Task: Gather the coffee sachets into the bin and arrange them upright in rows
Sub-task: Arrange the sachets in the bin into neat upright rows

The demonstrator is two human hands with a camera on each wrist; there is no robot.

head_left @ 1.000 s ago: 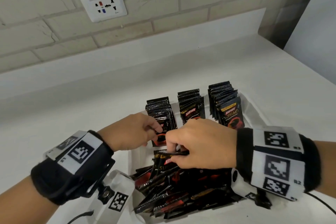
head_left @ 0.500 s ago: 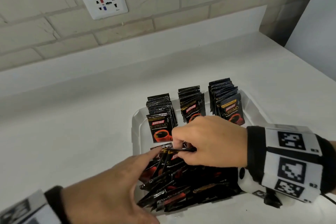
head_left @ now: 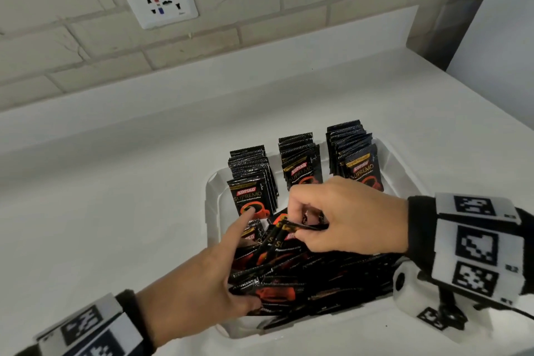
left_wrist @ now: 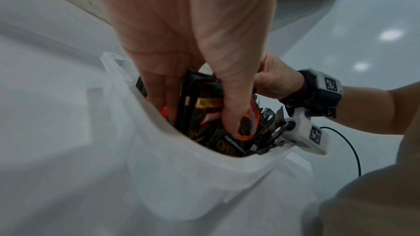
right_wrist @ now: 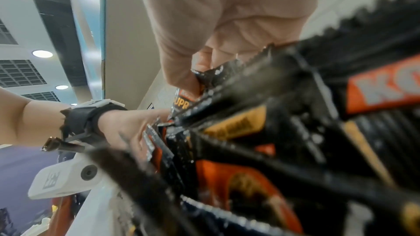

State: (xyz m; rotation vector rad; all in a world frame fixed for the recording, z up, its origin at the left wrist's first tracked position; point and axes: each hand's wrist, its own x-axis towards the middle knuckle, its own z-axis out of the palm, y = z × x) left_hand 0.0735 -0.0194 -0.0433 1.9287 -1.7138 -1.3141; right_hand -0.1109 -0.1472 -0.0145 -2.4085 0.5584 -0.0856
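The person's right hand [head_left: 344, 217] is hovering knuckles-up over a white bin [head_left: 212, 196], its grip pinching one black coffee sachet [head_left: 300, 227] by the edge between thumb and fingertips. The left hand [head_left: 213, 274] is reaching into the bin from the near left, forefinger stretched toward the left row, thumb and fingers curling around loose sachets [head_left: 303, 274] heaped in the near half. Three upright rows of sachets [head_left: 300, 165] are standing along the far side. The bin is sitting on a white table [head_left: 101, 211] against a pale brick wall [head_left: 289, 3] with a white socket [head_left: 160, 0].
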